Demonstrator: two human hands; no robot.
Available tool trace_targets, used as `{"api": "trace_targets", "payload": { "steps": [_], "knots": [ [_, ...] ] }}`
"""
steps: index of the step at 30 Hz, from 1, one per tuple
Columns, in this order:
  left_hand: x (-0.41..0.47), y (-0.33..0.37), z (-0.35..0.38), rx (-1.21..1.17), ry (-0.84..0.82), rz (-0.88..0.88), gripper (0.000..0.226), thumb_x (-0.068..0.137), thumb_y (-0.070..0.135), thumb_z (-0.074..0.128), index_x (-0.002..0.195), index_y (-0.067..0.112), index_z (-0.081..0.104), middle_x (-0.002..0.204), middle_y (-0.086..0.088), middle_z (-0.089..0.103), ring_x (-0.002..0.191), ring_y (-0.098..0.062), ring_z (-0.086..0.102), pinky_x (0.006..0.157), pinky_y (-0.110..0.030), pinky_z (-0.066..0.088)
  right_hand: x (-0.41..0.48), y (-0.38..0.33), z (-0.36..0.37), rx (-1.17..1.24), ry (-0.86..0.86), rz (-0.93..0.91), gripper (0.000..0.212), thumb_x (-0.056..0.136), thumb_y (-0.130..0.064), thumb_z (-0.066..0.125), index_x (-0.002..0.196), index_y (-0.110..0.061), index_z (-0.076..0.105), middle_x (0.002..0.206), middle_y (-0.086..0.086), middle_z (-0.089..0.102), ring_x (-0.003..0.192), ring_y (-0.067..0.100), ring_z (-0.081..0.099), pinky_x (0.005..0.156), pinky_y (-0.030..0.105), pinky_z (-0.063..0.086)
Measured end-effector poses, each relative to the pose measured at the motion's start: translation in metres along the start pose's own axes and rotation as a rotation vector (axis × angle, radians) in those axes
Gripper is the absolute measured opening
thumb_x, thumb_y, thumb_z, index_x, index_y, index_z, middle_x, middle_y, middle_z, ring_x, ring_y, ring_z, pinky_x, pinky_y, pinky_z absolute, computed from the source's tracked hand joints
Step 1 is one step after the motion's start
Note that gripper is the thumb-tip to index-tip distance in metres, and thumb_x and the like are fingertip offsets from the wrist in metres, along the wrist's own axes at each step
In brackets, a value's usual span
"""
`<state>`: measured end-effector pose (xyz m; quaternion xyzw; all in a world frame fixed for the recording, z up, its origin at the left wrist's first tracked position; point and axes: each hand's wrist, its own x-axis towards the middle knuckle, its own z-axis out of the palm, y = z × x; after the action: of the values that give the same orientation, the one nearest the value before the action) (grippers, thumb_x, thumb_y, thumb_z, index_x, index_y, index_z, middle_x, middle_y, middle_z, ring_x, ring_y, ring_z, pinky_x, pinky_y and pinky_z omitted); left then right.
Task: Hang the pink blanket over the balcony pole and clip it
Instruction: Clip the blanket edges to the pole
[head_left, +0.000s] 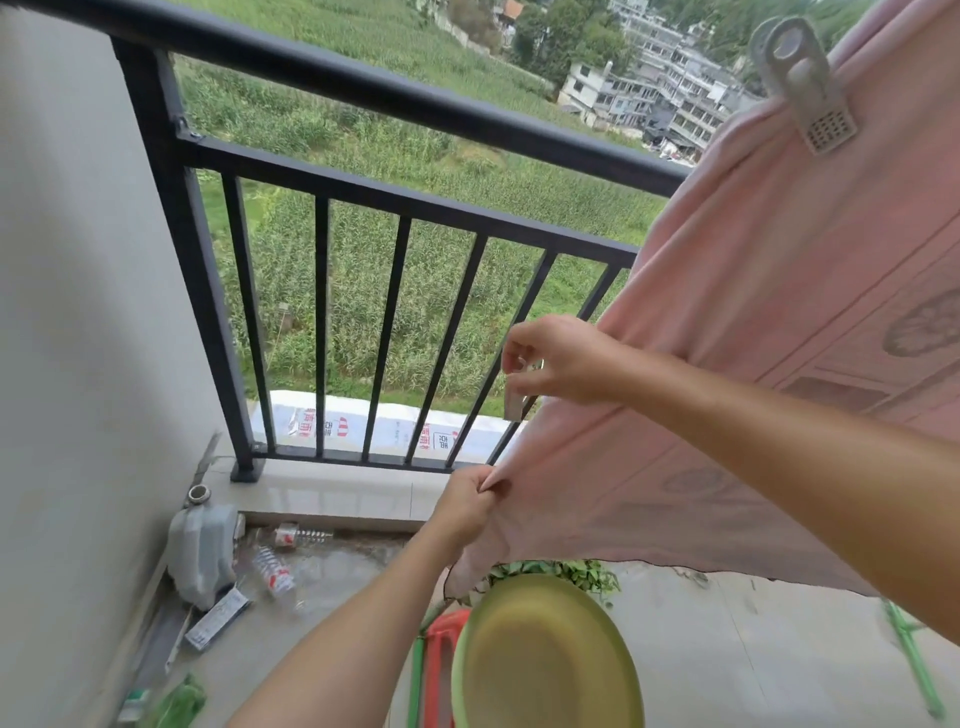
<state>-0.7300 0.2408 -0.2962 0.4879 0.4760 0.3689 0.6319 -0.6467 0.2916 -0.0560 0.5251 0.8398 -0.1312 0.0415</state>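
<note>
The pink blanket (769, 291) hangs at the right, draped from above, and a large pale grey clip (802, 83) is clamped on it near the top right. My left hand (467, 506) pinches the blanket's lower left edge. My right hand (556, 358) is higher, at the blanket's left edge, with its fingers closed on a small pale clip (514, 402) that sticks out below them. The pole under the blanket is hidden. The black balcony railing (363, 88) runs from the upper left to the blanket.
A grey wall fills the left. On the floor by the railing post lie a grey plastic jug (200, 551), empty bottles (272, 569) and litter. Below my hands are a yellow-green basin (545, 660), a red stool (441, 665) and leafy greens (566, 571).
</note>
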Motion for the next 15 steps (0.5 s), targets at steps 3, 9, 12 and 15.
{"api": "trace_targets", "payload": {
  "steps": [3, 9, 12, 15],
  "knots": [
    [-0.004, 0.000, -0.005, -0.022, -0.002, -0.029, 0.018, 0.090, 0.014, 0.055, 0.080, 0.005, 0.066, 0.083, -0.018, 0.066, 0.072, -0.018, 0.059, 0.065, -0.034, 0.050, 0.004, -0.005, 0.007, 0.164, -0.032, 0.015, 0.037, 0.074, -0.017, 0.080, 0.108, -0.016, 0.064, 0.085, -0.006, 0.066, 0.080, 0.012, 0.065, 0.074, 0.022, 0.052],
    [-0.015, -0.003, -0.012, -0.056, 0.012, -0.054, 0.023, 0.088, 0.018, 0.059, 0.091, -0.003, 0.066, 0.083, -0.010, 0.063, 0.077, -0.019, 0.057, 0.070, -0.034, 0.044, 0.003, -0.008, 0.041, 0.025, -0.147, -0.033, 0.023, 0.075, -0.018, 0.077, 0.096, -0.010, 0.072, 0.073, -0.008, 0.062, 0.070, 0.012, 0.057, 0.060, 0.024, 0.045],
    [-0.018, -0.004, -0.014, -0.079, 0.018, -0.063, 0.019, 0.090, 0.017, 0.060, 0.086, 0.000, 0.069, 0.082, -0.011, 0.064, 0.076, -0.019, 0.058, 0.069, -0.034, 0.046, 0.000, -0.006, 0.053, -0.063, -0.151, -0.118, 0.022, 0.081, -0.016, 0.072, 0.102, -0.010, 0.072, 0.077, -0.009, 0.058, 0.072, 0.010, 0.053, 0.058, 0.012, 0.034],
    [-0.018, -0.008, -0.015, -0.078, 0.039, -0.054, 0.016, 0.091, 0.015, 0.059, 0.088, 0.005, 0.071, 0.091, -0.018, 0.070, 0.080, -0.020, 0.062, 0.078, -0.042, 0.053, 0.002, -0.004, 0.060, -0.172, -0.145, -0.180, 0.015, 0.083, -0.015, 0.069, 0.097, -0.011, 0.074, 0.086, -0.002, 0.068, 0.078, 0.013, 0.056, 0.063, 0.019, 0.034]
  ]
}}
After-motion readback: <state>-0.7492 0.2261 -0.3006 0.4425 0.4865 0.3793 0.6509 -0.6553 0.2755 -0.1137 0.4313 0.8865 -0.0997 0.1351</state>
